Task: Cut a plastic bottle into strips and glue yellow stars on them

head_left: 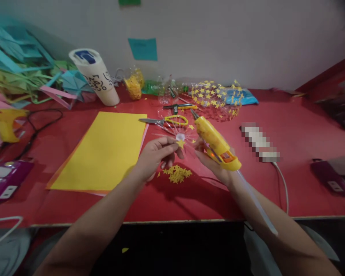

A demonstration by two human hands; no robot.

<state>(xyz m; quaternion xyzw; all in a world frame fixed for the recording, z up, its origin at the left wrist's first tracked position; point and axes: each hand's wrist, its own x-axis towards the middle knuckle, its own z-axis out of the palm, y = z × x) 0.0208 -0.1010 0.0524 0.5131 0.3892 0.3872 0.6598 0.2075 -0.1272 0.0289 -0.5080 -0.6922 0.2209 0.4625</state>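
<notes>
Between the fingertips of my left hand point(158, 155) is a small yellow paper star point(180, 144). My right hand point(215, 165) grips a yellow hot glue gun point(214, 138), its nozzle pointing up and to the left and a long clear glue stick point(258, 203) sticking out of its back. Just beyond my left fingertips lies a clear plastic piece with thin strips spread out around a round bottle neck point(180, 137). A pile of small yellow stars point(178, 174) rests on the red table below my hands.
Left of my hands lie yellow paper sheets point(103, 153). Yellow-handled scissors point(163, 120) and a cutter point(179, 107) are ahead. A white tumbler point(96, 78), clear plastic strips with yellow stars point(215, 94) and a blue packet point(241, 96) stand along the wall. A phone-like object point(260, 142) lies right.
</notes>
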